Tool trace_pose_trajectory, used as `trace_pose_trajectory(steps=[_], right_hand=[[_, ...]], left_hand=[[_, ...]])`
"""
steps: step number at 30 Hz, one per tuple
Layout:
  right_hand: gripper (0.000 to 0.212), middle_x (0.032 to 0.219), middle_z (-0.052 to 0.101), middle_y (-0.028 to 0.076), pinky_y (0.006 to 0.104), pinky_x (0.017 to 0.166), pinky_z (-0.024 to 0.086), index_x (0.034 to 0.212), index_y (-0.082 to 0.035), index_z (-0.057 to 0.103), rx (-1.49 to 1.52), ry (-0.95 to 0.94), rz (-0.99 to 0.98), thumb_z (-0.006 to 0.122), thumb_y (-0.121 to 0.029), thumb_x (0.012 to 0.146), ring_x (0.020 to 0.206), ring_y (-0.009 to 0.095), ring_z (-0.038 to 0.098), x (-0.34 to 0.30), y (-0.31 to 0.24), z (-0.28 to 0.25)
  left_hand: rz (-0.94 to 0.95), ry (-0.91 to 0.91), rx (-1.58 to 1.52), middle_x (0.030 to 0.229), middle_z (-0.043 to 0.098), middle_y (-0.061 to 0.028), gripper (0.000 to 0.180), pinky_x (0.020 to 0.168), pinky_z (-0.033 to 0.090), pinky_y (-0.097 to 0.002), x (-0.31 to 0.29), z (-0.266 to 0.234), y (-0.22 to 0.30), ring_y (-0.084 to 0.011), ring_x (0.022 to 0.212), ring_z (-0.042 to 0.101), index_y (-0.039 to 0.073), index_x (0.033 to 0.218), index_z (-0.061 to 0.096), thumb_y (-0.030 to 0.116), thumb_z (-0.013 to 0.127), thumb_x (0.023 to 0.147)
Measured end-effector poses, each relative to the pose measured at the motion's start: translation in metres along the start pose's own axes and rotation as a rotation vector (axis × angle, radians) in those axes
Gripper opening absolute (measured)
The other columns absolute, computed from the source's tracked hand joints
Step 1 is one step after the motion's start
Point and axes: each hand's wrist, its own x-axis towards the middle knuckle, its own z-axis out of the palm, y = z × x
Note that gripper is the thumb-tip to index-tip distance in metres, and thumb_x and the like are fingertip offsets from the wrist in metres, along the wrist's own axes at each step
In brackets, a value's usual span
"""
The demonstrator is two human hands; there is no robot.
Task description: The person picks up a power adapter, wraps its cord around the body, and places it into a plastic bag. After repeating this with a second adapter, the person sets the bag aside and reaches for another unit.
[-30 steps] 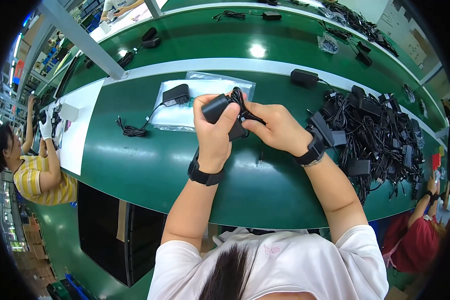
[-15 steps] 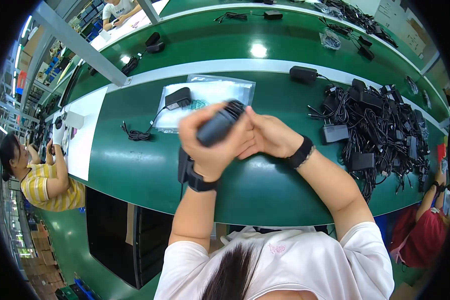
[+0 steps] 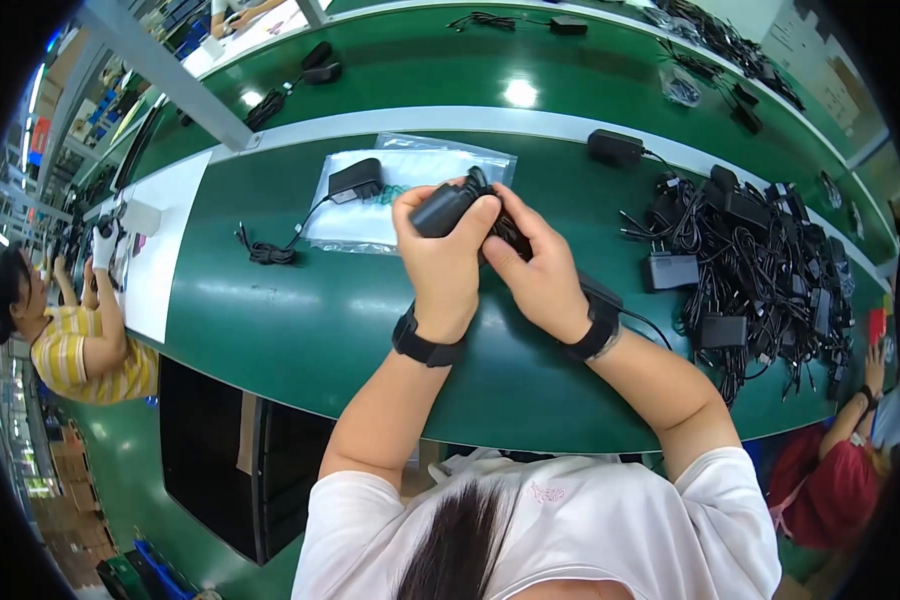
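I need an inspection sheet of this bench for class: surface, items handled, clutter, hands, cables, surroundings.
Surface: glossy green bench top, reflecting light.
Items handled: black plastic adapter and black looped cable.
Clutter: tangled heap of black adapters and cables, right; flat clear plastic bag with another black adapter on it.
Hands: left hand holds the adapter; right hand meets it at the cable, grip partly hidden.
Cables: thin coiled black cable left of the bag.
Surroundings: person in yellow-striped shirt, left; person in red top, right.

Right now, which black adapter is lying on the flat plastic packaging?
The adapter beyond the left hand, its coiled cable on the green table. Only it rests on that plastic packaging; another adapter is held, others lie in the pile at right.
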Motion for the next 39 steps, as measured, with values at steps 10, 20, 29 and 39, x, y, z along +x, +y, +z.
trace_pose_trajectory(steps=[10, 20, 29, 39], right_hand=[[0.047, 0.1, 0.057, 0.006, 0.022, 0.064, 0.046, 0.123, 0.003, 0.045, 0.064, 0.109, 0.089, 0.062, -0.015, 0.083, 0.077, 0.009, 0.054, 0.039, -0.003, -0.039], [0.019, 0.09, 0.057, 0.006, 0.0284, 0.068, 0.045, 0.097, -0.002, 0.056, 0.689, 0.185, 0.3, 0.059, -0.017, 0.086, 0.082, 0.016, 0.053, 0.066, 0.024, -0.101], [0.026, 0.093, 0.058, 0.005, 0.0292, 0.071, 0.045, 0.104, -0.001, 0.056, 0.522, 0.279, 0.251, 0.061, -0.017, 0.085, 0.083, 0.014, 0.054, 0.06, 0.021, -0.09], [0.052, 0.106, 0.06, 0.012, 0.0279, 0.08, 0.047, 0.12, 0.005, 0.048, -0.388, 0.3, -0.166, 0.068, -0.016, 0.076, 0.09, 0.014, 0.058, 0.049, 0.039, -0.073]], left_hand=[[0.1, -0.249, 0.176, 0.11, 0.048, -0.0118, 0.051, 0.086, 0.038, -0.0368, 0.035, -0.032, -0.017, -0.024, 0.104, 0.044, 0.005, 0.122, 0.035, 0.026, 0.06, 0.083], [0.378, -0.39, 1.821, 0.081, 0.06, -0.0233, 0.027, 0.067, 0.049, -0.0414, 0.065, -0.045, -0.041, -0.0381, 0.072, 0.06, -0.003, 0.071, 0.064, 0.023, 0.065, 0.067], [0.344, -0.313, 1.643, 0.077, 0.06, -0.0254, 0.024, 0.07, 0.049, -0.0422, 0.068, -0.034, -0.037, -0.0397, 0.075, 0.059, -0.004, 0.07, 0.062, 0.019, 0.057, 0.07], [0.156, -0.458, 1.843, 0.08, 0.061, -0.0264, 0.034, 0.071, 0.049, -0.042, 0.083, -0.031, -0.037, -0.0393, 0.074, 0.06, -0.008, 0.078, 0.063, 0.025, 0.062, 0.068]])
